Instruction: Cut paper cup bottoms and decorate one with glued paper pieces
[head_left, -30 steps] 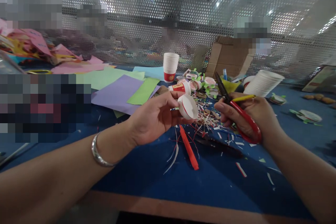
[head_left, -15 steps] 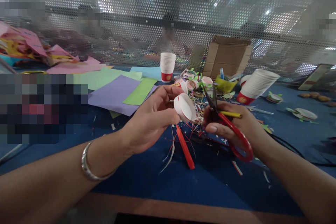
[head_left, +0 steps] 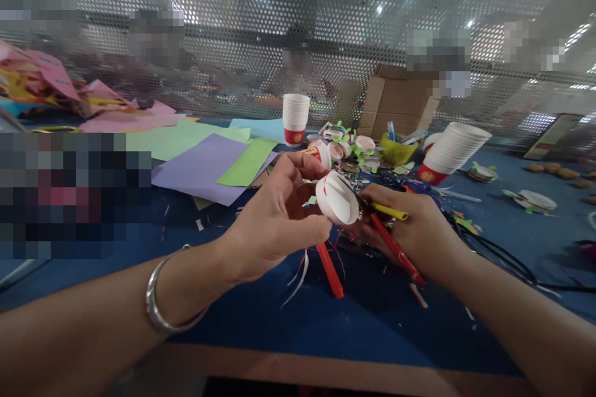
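My left hand [head_left: 274, 217] pinches a short cut-down white paper cup [head_left: 336, 198] with a red rim band, its round bottom turned toward me. My right hand [head_left: 410, 232] is closed round red-handled scissors [head_left: 393, 248], and a yellow stick [head_left: 388, 211] lies across its fingers. The scissor blades reach in against the cup's right edge, mostly hidden behind it. A silver bangle [head_left: 161, 307] sits on my left wrist. Both hands hover just above the blue table top [head_left: 298, 316].
A red strip [head_left: 329, 270] and paper shreds lie under the hands. Purple and green paper sheets [head_left: 205, 164] spread at left. An upright cup stack [head_left: 295, 119] stands behind, a tipped cup stack [head_left: 449, 152] at right, a cardboard box [head_left: 400, 102] by the perforated screen. A black cable [head_left: 507, 260] runs right.
My right hand moved left with the scissors, bringing the blades from upright beside the cup to against its edge. My left hand turned the cup slightly and drew nearer.
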{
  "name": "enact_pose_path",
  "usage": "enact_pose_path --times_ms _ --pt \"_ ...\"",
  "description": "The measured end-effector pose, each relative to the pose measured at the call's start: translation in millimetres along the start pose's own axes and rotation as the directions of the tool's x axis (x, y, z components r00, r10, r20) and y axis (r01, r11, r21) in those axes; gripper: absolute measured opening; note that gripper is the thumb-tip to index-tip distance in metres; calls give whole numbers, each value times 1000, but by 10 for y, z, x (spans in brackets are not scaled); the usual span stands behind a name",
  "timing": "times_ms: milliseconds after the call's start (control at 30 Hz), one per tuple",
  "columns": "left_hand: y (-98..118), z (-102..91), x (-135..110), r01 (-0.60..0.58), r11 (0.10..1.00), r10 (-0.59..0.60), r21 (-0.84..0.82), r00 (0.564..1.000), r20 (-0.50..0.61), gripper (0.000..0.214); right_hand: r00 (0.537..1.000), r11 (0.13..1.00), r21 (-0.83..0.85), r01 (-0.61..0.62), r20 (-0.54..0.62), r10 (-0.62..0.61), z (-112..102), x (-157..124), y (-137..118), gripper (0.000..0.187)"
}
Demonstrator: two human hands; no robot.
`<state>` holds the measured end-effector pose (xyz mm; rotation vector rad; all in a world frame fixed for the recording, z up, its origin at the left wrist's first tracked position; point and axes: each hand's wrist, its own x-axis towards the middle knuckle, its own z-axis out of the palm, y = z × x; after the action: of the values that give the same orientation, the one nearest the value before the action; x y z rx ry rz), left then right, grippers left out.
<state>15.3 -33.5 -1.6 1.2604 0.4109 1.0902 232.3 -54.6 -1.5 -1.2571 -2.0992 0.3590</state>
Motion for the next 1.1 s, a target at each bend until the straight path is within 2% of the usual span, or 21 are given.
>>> enact_pose_path --times_ms 100,300,567,700,800,967,1100 --pt "4 5 -2 4 1000 -4 -6 1000 11 47 1000 1000 -4 -5 -21 5 2 -21 27 16" --pt "12 10 1 22 997 -23 -70 1000 -5 45 999 995 -100 -18 -50 13 -18 -53 43 29" --pt "83 61 39 184 955 -209 -234 974 -85 35 996 971 -238 4 -86 -25 -27 -57 91 39" --pt "99 56 38 186 935 -221 -302 972 -83 33 997 957 -289 -4 -77 -19 -35 -62 77 42" --pt "105 57 26 157 947 -191 -282 977 -98 30 999 954 -301 1 -51 -17 -35 -67 60 39" --pt "114 96 8 129 973 -161 -193 973 -165 37 998 937 -347 -26 -60 5 -29 -65 57 36" --pt "90 130 -19 154 972 -187 -176 964 -191 39 999 932 -362 10 -37 -25 -43 -60 66 38"
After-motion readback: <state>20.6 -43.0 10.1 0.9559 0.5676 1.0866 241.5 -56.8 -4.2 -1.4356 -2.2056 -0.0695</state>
